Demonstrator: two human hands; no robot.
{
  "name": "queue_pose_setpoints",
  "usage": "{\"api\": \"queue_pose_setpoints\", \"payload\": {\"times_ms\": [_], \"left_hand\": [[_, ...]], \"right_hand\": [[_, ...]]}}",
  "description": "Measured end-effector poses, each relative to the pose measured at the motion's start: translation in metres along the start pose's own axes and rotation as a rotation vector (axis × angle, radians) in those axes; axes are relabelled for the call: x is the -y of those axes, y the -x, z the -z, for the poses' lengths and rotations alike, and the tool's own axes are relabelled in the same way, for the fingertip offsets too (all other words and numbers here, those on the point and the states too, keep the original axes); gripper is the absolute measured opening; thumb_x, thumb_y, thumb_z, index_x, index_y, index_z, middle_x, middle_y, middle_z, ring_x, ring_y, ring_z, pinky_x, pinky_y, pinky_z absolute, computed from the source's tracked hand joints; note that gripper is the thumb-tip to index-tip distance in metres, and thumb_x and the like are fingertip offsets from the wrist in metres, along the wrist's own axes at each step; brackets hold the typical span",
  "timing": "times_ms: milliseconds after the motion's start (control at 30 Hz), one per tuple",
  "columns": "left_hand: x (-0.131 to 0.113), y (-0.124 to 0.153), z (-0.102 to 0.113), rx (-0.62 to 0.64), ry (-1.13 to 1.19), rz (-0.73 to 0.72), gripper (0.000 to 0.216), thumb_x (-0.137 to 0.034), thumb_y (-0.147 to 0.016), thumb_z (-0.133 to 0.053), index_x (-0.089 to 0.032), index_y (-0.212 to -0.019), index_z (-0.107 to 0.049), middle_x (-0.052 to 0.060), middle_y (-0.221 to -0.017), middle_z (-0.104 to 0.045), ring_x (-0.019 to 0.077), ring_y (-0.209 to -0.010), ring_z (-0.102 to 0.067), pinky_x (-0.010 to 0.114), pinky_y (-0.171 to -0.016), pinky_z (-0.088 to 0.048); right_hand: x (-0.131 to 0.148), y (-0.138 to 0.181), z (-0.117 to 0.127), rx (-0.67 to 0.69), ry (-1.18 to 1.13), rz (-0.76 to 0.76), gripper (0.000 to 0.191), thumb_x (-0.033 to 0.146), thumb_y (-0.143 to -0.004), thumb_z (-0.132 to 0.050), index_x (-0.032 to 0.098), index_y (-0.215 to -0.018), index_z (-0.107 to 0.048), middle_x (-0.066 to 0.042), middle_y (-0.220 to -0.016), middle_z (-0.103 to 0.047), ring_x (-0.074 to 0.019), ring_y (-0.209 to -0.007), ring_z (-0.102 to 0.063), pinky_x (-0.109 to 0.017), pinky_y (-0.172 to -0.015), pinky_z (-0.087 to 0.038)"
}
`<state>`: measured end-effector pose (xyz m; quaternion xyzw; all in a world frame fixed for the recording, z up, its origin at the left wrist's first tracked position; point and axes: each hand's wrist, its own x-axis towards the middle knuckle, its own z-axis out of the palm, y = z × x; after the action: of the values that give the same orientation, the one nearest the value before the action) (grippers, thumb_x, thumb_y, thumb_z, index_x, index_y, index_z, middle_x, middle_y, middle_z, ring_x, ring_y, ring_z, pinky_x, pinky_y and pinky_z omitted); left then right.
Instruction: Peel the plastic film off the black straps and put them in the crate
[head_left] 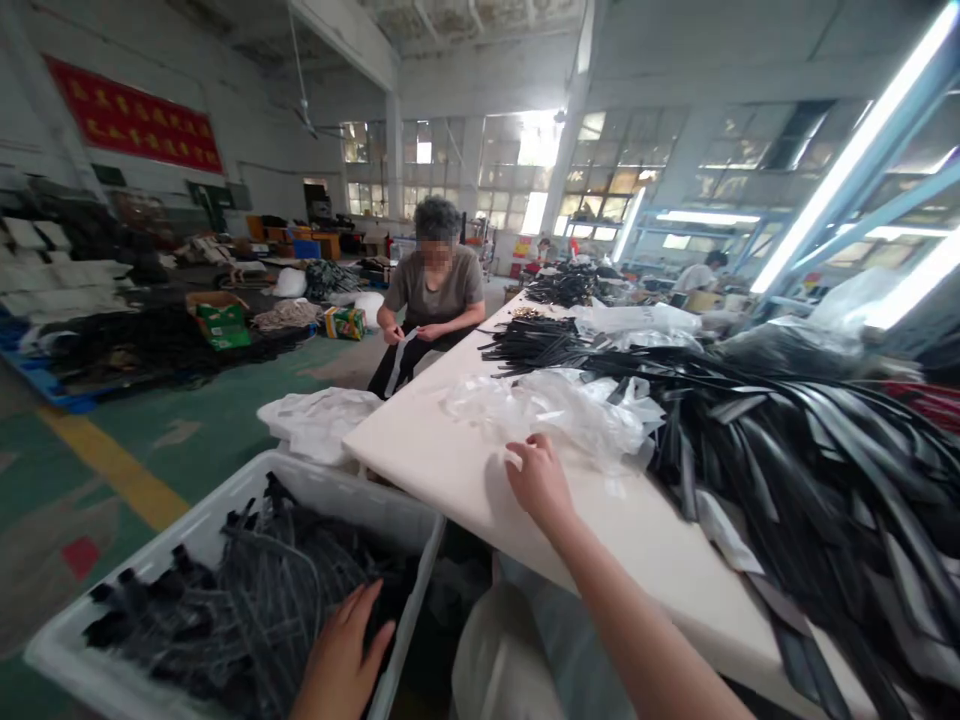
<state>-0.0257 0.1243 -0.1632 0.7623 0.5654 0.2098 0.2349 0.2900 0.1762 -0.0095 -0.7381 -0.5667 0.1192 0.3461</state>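
Observation:
My left hand (346, 648) hovers over the right side of a white plastic bin (442, 535), its fingers apart and nothing visible in them. In the bin lie many dark strips (277, 590) in clear wrapping, with black ends. My right hand (538, 482) is over the white table (465, 490), just short of a heap of crumpled clear plastic bags (555, 405). Its fingers are curled, with a small whitish bit at the fingertips that I cannot make out. Long black strips (810, 460) are piled on the table to the right of this hand.
A seated person (435, 280) across the table's left corner holds a pale strip (405, 350). A white sack (322, 420) sits between that person and the bin. More black strips (532, 340) lie farther along the table. Lit tubes on a blue frame (885, 190) rise at right.

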Motion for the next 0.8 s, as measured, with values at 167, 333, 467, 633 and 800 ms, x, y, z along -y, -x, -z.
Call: {"api": "queue_pose_setpoints", "payload": {"times_ms": [167,333,467,633,800], "left_hand": [[-0.094,-0.030,0.027,-0.289,0.257,-0.188,0.040,-0.047,-0.095,-0.047,-0.017,-0.114,-0.066,0.015,-0.112,-0.072,0.0328,-0.112,-0.066,0.058,-0.104,-0.051],[-0.155,-0.056,0.040,-0.168,0.270,-0.363,0.034,-0.036,-0.096,-0.047,-0.016,-0.118,-0.065,0.017,-0.119,-0.068,0.0326,-0.118,-0.061,0.060,-0.109,-0.046],[-0.194,-0.074,0.027,0.049,0.315,-0.470,0.046,-0.026,-0.091,-0.055,-0.017,-0.135,-0.056,0.016,-0.143,-0.057,0.0301,-0.138,-0.047,0.055,-0.121,-0.033],[-0.232,-0.071,-0.002,0.221,0.488,-0.359,0.034,-0.020,-0.072,-0.075,-0.017,-0.105,-0.072,0.010,-0.104,-0.073,0.0292,-0.103,-0.064,0.043,-0.096,-0.048],[-0.228,-0.046,-0.025,0.138,0.570,-0.258,0.028,-0.035,-0.086,-0.061,-0.017,-0.064,-0.066,0.004,-0.066,-0.065,0.0222,-0.068,-0.058,0.034,-0.066,-0.044]], "right_hand": [[-0.018,-0.033,0.000,-0.055,-0.103,-0.042,0.042,0.014,-0.086,-0.066,0.009,-0.127,-0.065,-0.019,-0.137,-0.064,-0.0323,-0.139,-0.049,-0.054,-0.115,-0.037],[-0.026,0.028,0.025,-0.066,-0.338,-0.033,0.030,0.027,-0.088,-0.058,0.013,-0.107,-0.076,-0.017,-0.116,-0.076,-0.0296,-0.113,-0.070,-0.043,-0.094,-0.058],[-0.037,0.091,0.052,-0.066,-0.508,-0.067,0.042,0.051,-0.086,-0.062,0.014,-0.096,-0.078,-0.015,-0.097,-0.081,-0.0311,-0.093,-0.075,-0.044,-0.083,-0.061],[-0.056,0.134,0.057,-0.060,-0.902,-0.272,0.046,0.058,-0.073,-0.079,0.016,-0.092,-0.080,-0.013,-0.091,-0.081,-0.0294,-0.086,-0.075,-0.041,-0.080,-0.060],[-0.066,0.150,0.043,-0.162,-0.960,-0.344,0.038,0.053,-0.069,-0.085,0.018,-0.082,-0.083,-0.011,-0.083,-0.081,-0.0279,-0.079,-0.074,-0.038,-0.076,-0.060]]}}
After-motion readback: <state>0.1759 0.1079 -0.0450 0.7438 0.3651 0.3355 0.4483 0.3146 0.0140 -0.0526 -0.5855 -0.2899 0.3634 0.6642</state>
